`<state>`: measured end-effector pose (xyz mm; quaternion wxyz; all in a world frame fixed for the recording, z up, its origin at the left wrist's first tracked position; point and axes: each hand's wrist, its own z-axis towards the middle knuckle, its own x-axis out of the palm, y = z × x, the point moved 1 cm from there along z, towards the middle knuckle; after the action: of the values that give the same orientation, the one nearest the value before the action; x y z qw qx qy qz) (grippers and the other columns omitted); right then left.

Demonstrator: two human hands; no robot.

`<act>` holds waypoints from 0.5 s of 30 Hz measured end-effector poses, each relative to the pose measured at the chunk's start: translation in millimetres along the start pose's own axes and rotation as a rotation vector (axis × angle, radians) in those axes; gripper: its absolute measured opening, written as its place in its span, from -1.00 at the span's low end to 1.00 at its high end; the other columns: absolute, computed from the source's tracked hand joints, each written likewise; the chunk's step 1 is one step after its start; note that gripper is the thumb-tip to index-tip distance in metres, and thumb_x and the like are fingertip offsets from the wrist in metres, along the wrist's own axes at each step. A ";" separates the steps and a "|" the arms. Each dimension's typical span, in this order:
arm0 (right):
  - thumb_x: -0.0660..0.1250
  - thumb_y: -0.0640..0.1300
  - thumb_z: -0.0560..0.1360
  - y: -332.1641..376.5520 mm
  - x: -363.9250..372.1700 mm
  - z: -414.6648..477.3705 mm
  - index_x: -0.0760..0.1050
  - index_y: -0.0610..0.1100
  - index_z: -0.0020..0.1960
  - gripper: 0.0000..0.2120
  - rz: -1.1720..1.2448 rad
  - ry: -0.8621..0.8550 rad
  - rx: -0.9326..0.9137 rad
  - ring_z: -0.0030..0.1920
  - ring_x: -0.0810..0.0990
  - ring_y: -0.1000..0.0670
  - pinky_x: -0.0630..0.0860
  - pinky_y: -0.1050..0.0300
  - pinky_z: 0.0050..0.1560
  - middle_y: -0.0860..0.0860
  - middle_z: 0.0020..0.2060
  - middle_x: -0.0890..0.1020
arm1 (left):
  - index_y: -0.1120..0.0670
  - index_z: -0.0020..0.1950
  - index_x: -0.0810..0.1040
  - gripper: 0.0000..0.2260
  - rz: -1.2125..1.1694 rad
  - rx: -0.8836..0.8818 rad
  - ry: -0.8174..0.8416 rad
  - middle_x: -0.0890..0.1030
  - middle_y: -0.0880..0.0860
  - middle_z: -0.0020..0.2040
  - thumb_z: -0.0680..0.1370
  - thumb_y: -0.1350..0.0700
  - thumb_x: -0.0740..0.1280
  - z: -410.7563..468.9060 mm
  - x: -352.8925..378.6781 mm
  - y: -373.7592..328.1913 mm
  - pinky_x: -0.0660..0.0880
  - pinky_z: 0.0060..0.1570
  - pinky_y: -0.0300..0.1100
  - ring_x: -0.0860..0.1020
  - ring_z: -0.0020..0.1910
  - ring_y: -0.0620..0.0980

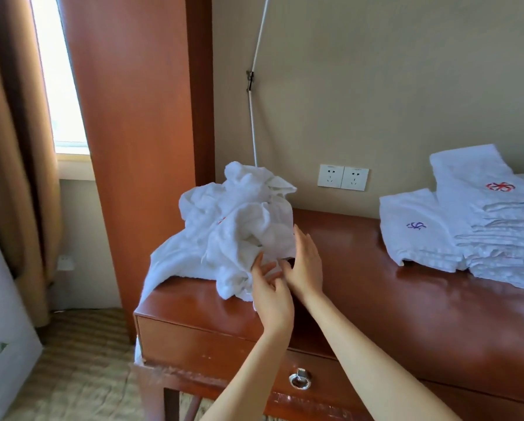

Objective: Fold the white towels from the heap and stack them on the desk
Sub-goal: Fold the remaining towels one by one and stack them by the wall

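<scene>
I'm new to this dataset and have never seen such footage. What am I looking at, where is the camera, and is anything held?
No machine here: a person wears one camera on the head, looking forward and down, so you see their own arms. The left hand and right hand reach, fingers straight, to a heap of crumpled white towels on the left end of a wooden desk. Neither grips anything. Further right lie stacks of folded towels.

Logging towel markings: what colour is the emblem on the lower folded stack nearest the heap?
The emblem is purple; head view shows it best.
</scene>
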<state>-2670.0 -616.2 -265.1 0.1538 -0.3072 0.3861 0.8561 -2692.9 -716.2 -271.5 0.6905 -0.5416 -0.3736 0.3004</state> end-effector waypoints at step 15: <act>0.05 -0.19 0.63 -136.5 -124.8 -25.7 0.46 -0.20 0.23 -0.71 -0.085 -0.168 0.500 0.12 0.52 -0.28 0.43 -0.09 0.06 -0.24 0.14 0.56 | 0.03 -0.08 0.52 -0.82 0.136 0.060 -0.013 0.57 -0.05 -0.07 0.53 0.27 0.20 2.7 -0.5 0.2 0.39 -0.17 -0.29 0.50 -0.15 -0.23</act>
<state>-2495.9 -549.5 -275.2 0.2920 -0.2036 0.5582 0.7495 -2695.5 -715.2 -271.5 0.6820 -0.5429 -0.3312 0.3612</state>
